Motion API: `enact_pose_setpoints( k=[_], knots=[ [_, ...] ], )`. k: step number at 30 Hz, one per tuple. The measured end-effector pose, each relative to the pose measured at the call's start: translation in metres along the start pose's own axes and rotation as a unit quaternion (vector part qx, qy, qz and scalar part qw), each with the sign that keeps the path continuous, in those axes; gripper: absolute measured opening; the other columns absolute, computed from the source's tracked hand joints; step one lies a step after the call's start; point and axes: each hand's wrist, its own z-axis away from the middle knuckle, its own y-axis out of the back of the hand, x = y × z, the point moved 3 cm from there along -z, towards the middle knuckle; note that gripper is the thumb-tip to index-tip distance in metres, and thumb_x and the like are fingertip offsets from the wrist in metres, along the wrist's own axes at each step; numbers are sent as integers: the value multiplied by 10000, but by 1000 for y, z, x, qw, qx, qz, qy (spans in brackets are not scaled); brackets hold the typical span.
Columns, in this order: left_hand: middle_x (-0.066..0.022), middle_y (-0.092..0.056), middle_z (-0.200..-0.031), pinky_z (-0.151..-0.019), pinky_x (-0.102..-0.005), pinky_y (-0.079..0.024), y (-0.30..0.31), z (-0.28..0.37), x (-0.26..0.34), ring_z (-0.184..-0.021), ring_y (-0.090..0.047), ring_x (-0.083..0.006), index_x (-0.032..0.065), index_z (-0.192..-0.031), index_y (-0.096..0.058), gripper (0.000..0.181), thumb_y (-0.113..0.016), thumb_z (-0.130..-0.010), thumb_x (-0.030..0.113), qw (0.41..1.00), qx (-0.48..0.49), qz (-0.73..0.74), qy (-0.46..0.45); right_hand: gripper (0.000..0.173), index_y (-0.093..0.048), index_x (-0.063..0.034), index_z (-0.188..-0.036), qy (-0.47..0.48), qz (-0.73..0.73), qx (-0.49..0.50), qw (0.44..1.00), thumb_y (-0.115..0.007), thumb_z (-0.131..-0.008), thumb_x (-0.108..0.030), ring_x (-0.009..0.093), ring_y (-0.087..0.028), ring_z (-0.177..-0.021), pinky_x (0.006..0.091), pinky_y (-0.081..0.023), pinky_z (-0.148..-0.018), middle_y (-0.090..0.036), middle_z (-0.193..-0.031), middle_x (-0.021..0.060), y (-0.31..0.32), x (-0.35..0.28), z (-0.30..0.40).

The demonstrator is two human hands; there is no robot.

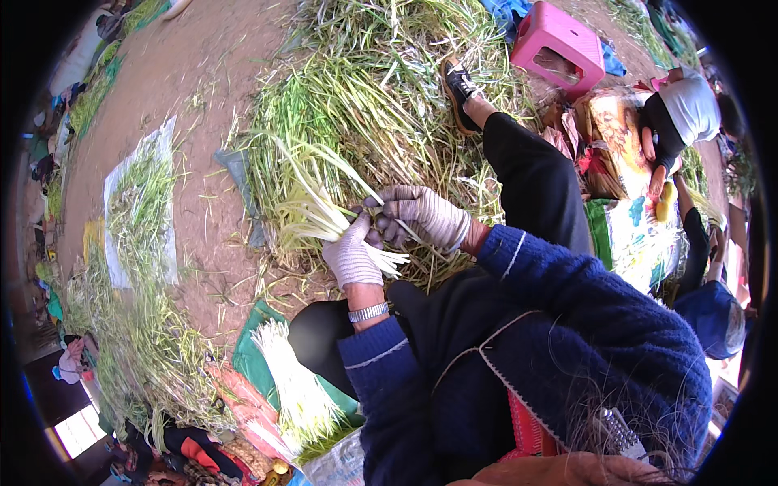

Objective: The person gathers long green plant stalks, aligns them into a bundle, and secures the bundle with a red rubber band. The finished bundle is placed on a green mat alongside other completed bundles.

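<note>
My left hand (355,250), in a striped knit glove with a metal-banded watch at the wrist, grips a bunch of blanched garlic chives (319,217). Pale leaves fan out to the left, and the white stem ends show below the hand. Close beside it, my right hand (425,215), gloved too, pinches a single long stalk (358,177) between thumb and fingers. The fingertips of both hands nearly meet, so whether they touch is hard to tell. Beneath and beyond them lies a large heap of loose green chives (346,115).
By my left knee, a bundle of white-stemmed chives (298,376) rests on green sheeting (248,349). More chives cover a white sheet (112,200) on the dirt floor. A pink plastic stool (562,45) stands at upper right. Other people (690,106) sit along the right.
</note>
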Motion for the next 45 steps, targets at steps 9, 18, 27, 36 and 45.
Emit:
enact_pose_setpoints(
  k=[9,18,27,36,45],
  knots=[
    [-101,-731,-862,-412,-289,-443,11,-3,-1,-502,-594,-147,37,-1071,-707,215,-791,-877,74,995,73,-63,-11,195,-716,7,-1074,24,360,167,918,-678,-977,-158,210,-725,-740,352,-600,-679,-747,-843,110,13,-18,6],
    [-113,-725,-836,-424,-252,-459,2,0,6,-516,-593,-111,29,-1057,-643,236,-788,-896,123,1000,20,-13,-19,263,-694,-33,-981,181,573,49,798,-650,-988,-292,380,-673,-761,439,-541,-709,-672,-788,193,-5,-13,16],
    [-61,-686,-879,-457,-214,-366,18,4,56,-537,-458,-42,75,-1095,-639,172,-694,-1003,210,991,61,64,-102,287,-760,-77,-942,-199,846,-47,492,-645,-903,-338,395,-690,-725,489,-554,-658,-716,-832,178,141,78,43],
    [-59,-679,-897,-470,-231,-389,28,9,67,-558,-482,-61,65,-1106,-631,190,-701,-997,204,986,69,92,-120,266,-774,-102,-1058,-205,822,126,516,-681,-875,-271,372,-729,-940,480,-583,-813,-765,-941,155,169,61,41],
    [-37,-683,-913,-484,-234,-381,27,2,52,-578,-467,-55,75,-1108,-639,186,-706,-995,207,990,80,90,-78,276,-734,-54,-1168,70,561,82,821,-689,-993,-263,166,-715,-891,329,-566,-829,-766,-964,82,56,-35,33]
  ],
)
